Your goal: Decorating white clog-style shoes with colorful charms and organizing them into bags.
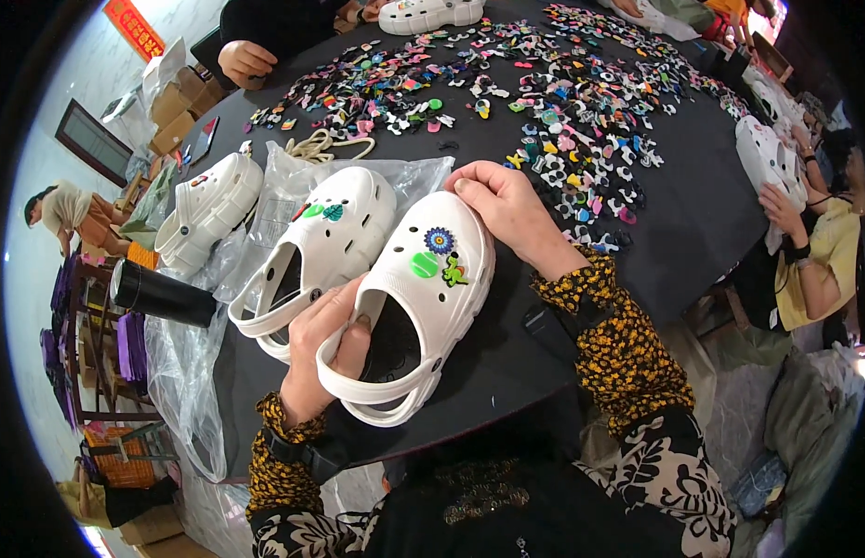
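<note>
My left hand (pixel 323 339) grips a white clog (pixel 466 240) by its heel side, thumb in the foot opening. Three charms sit on its upper: a blue flower (pixel 439 240), a green tennis ball (pixel 424 265) and a green lizard-like figure (pixel 455 272). At the toe, my right hand (pixel 516 212) is closed with thumb and index finger pinched together; whatever lies between them is hidden. Just left rests a second white clog (pixel 363 200), bearing a green round charm and a leaf charm (pixel 333 213). Farther left lies a third white clog (pixel 212 209).
Many loose colourful charms (pixel 572 112) spread over the dark table (pixel 693 200). Clear plastic (pixel 186 372), a black cylinder (pixel 163 292) and cord (pixel 325 144) lie at left. Across the table is another person's hand (pixel 247 65); at right a person holds a white clog (pixel 770 166).
</note>
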The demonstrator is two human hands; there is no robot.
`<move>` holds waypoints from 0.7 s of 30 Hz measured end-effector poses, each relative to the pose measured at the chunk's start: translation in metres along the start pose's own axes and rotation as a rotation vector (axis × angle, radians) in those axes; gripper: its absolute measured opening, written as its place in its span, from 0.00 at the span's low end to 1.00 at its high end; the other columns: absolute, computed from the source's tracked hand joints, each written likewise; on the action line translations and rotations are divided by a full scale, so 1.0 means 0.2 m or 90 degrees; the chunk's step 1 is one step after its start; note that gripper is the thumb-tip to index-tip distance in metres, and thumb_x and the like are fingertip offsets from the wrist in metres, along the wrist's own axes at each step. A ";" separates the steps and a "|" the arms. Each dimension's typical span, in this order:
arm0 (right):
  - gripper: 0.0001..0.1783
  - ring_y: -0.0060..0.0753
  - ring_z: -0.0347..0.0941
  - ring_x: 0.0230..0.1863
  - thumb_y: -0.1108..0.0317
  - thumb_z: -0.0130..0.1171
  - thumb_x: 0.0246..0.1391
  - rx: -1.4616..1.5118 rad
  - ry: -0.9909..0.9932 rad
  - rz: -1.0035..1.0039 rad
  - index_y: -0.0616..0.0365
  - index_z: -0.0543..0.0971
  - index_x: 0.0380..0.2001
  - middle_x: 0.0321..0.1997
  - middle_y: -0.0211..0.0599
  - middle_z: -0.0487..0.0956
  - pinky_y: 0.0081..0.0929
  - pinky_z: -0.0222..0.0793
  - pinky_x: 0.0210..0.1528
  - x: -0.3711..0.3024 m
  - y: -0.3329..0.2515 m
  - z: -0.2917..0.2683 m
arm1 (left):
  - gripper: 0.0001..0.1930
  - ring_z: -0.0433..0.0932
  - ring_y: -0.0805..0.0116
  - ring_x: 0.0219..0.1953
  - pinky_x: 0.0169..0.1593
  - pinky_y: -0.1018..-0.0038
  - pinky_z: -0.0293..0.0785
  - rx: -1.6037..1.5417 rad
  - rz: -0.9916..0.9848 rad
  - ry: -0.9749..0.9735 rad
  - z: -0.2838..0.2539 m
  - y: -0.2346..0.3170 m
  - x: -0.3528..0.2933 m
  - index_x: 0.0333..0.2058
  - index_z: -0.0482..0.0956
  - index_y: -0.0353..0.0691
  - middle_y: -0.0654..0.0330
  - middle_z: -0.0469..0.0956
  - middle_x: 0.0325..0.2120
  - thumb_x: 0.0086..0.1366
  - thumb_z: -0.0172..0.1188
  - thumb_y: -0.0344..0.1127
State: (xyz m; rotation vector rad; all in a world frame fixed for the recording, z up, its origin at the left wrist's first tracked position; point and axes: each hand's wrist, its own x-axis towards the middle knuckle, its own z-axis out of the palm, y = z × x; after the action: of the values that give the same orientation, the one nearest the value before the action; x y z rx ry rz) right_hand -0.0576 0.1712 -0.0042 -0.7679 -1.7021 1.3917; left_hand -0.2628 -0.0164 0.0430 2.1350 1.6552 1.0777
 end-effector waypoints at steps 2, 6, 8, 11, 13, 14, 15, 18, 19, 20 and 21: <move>0.11 0.16 0.75 0.36 0.69 0.52 0.64 0.000 0.000 0.002 0.65 0.80 0.41 0.36 0.31 0.82 0.18 0.72 0.40 0.00 -0.01 0.00 | 0.22 0.81 0.47 0.33 0.40 0.65 0.76 0.003 0.000 -0.001 0.00 0.00 0.00 0.49 0.77 0.28 0.43 0.80 0.35 0.53 0.52 0.23; 0.11 0.16 0.75 0.36 0.69 0.52 0.64 0.009 0.000 0.000 0.65 0.80 0.41 0.36 0.30 0.82 0.18 0.73 0.41 -0.01 -0.01 0.00 | 0.22 0.81 0.47 0.34 0.41 0.65 0.76 0.003 0.007 -0.002 0.00 0.00 0.00 0.49 0.77 0.29 0.43 0.80 0.35 0.53 0.52 0.24; 0.11 0.16 0.75 0.37 0.69 0.52 0.64 0.012 0.002 -0.002 0.65 0.80 0.41 0.36 0.30 0.82 0.18 0.73 0.41 0.00 0.00 0.00 | 0.22 0.81 0.47 0.34 0.41 0.65 0.76 0.001 0.002 -0.003 0.00 0.00 0.00 0.49 0.77 0.29 0.43 0.80 0.35 0.53 0.52 0.24; 0.11 0.16 0.75 0.36 0.68 0.52 0.65 -0.001 0.004 -0.008 0.65 0.80 0.41 0.36 0.30 0.82 0.18 0.73 0.40 0.00 0.00 0.00 | 0.22 0.81 0.46 0.35 0.42 0.65 0.77 0.007 -0.008 -0.003 0.00 0.01 0.00 0.49 0.77 0.29 0.43 0.80 0.36 0.53 0.52 0.24; 0.12 0.16 0.75 0.36 0.67 0.52 0.65 -0.008 -0.002 -0.016 0.65 0.80 0.40 0.36 0.30 0.82 0.18 0.72 0.40 0.00 0.01 -0.01 | 0.22 0.81 0.46 0.36 0.43 0.65 0.77 0.013 -0.015 -0.009 0.00 0.02 0.00 0.49 0.77 0.29 0.43 0.80 0.37 0.53 0.52 0.24; 0.12 0.16 0.75 0.36 0.67 0.52 0.65 -0.008 -0.002 -0.016 0.65 0.80 0.40 0.36 0.30 0.82 0.18 0.72 0.40 0.00 -0.01 0.00 | 0.22 0.81 0.46 0.36 0.43 0.65 0.77 0.013 -0.015 -0.009 -0.01 0.02 0.00 0.49 0.77 0.29 0.43 0.80 0.37 0.53 0.52 0.24; 0.12 0.16 0.75 0.36 0.67 0.52 0.65 -0.017 0.009 -0.019 0.65 0.80 0.41 0.36 0.30 0.82 0.18 0.72 0.40 -0.01 -0.02 0.00 | 0.22 0.81 0.46 0.36 0.43 0.65 0.77 0.011 -0.015 -0.009 -0.01 0.02 0.00 0.49 0.77 0.29 0.42 0.80 0.37 0.53 0.52 0.23; 0.12 0.15 0.74 0.37 0.66 0.52 0.66 0.000 0.036 -0.043 0.64 0.80 0.40 0.36 0.29 0.81 0.17 0.71 0.41 -0.03 -0.05 0.02 | 0.22 0.82 0.47 0.37 0.43 0.65 0.77 0.017 -0.017 -0.010 -0.01 0.02 0.00 0.49 0.77 0.29 0.42 0.80 0.37 0.53 0.52 0.23; 0.12 0.15 0.74 0.37 0.66 0.52 0.66 0.025 0.054 -0.063 0.64 0.80 0.40 0.36 0.29 0.81 0.17 0.71 0.41 -0.03 -0.06 0.03 | 0.22 0.82 0.47 0.37 0.43 0.65 0.77 0.024 -0.018 -0.011 -0.01 0.02 0.00 0.49 0.77 0.29 0.43 0.80 0.37 0.52 0.53 0.23; 0.12 0.15 0.74 0.37 0.66 0.52 0.66 0.024 0.054 -0.063 0.64 0.80 0.40 0.36 0.29 0.81 0.17 0.71 0.41 -0.04 -0.07 0.03 | 0.22 0.82 0.47 0.37 0.43 0.65 0.77 0.024 -0.018 -0.010 -0.01 0.02 0.00 0.49 0.77 0.29 0.43 0.80 0.37 0.52 0.53 0.23; 0.12 0.14 0.74 0.37 0.66 0.52 0.66 0.009 0.062 -0.108 0.63 0.80 0.40 0.36 0.28 0.81 0.17 0.70 0.41 -0.04 -0.08 0.03 | 0.22 0.82 0.47 0.37 0.43 0.65 0.77 0.021 -0.017 -0.011 -0.01 0.02 0.00 0.49 0.77 0.29 0.43 0.81 0.37 0.52 0.53 0.23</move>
State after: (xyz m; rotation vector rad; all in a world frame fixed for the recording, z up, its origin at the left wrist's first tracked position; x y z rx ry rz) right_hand -0.0575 0.1575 0.0089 -0.6576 -1.6402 1.2291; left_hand -0.2612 -0.0176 0.0460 2.1301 1.7002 1.0281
